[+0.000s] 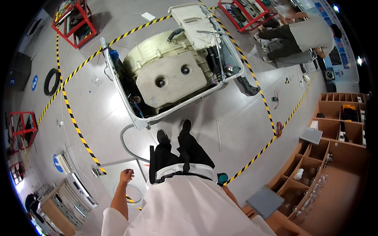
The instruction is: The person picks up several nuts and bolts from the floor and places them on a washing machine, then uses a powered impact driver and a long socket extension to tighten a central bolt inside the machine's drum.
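Note:
My left hand (126, 175) hangs beside my body with its fingers loosely curled and apart, and nothing shows in it. At my right hip, a teal-and-black thing (223, 178) sits at the end of my right forearm (231, 195). The right hand itself is mostly hidden; it appears to grip that thing, whose kind I cannot make out. Ahead of my feet lies an opened washing machine (138, 121), apart from both hands. Inside its casing are a cream tub (147, 49) and a grey counterweight block (171, 84) with two round holes. A pale panel (189, 19) rests at its far right.
A grey hose (124, 138) curves along the floor by my feet, and a thin rod (219, 135) lies to the right. Wooden compartments (303, 157) stand at right. Red carts (75, 23) and a black rubber ring (51, 82) lie beyond striped tape. Another person (307, 35) bends at far right.

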`<action>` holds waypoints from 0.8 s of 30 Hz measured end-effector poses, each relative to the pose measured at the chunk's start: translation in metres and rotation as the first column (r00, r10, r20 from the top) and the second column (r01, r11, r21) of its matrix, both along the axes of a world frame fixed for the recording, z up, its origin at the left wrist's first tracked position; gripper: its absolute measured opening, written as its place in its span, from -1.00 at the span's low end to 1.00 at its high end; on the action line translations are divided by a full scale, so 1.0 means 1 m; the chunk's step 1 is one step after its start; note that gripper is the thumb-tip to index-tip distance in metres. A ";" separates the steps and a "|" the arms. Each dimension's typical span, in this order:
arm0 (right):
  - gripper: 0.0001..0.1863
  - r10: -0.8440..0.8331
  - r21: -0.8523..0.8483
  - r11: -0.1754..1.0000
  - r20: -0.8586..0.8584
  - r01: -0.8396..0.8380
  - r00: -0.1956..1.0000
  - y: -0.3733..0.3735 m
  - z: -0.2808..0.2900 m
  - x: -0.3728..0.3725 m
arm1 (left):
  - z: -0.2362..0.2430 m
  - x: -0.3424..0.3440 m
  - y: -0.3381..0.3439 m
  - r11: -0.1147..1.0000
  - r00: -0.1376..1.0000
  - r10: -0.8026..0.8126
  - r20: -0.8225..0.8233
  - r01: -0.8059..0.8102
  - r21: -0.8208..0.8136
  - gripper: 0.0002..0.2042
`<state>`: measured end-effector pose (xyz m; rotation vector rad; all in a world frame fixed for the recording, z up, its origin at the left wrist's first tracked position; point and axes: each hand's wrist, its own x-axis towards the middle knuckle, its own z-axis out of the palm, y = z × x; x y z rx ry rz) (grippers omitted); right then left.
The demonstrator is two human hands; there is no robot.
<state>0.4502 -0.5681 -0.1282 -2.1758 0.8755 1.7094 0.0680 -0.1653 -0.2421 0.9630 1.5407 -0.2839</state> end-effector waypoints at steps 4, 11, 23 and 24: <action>-0.49 0.069 -0.016 0.998 0.130 -0.068 0.989 0.010 0.016 -0.003 | 0.010 0.023 0.023 0.993 0.997 -0.073 0.033 0.070 0.094 -0.75; -0.88 -0.085 0.106 0.992 0.181 0.066 0.980 0.005 0.018 0.033 | 0.037 0.082 0.040 0.973 0.983 -0.171 0.062 0.159 0.167 -0.73; -0.80 0.013 0.106 0.994 0.128 -0.026 0.992 -0.073 -0.045 0.128 | 0.105 0.261 -0.024 0.912 0.929 -0.370 0.026 0.358 0.200 -0.53; -0.79 0.005 0.116 0.993 0.126 -0.020 0.992 -0.078 -0.049 0.138 | 0.115 0.287 -0.029 0.881 0.902 -0.429 0.042 0.408 0.238 -0.50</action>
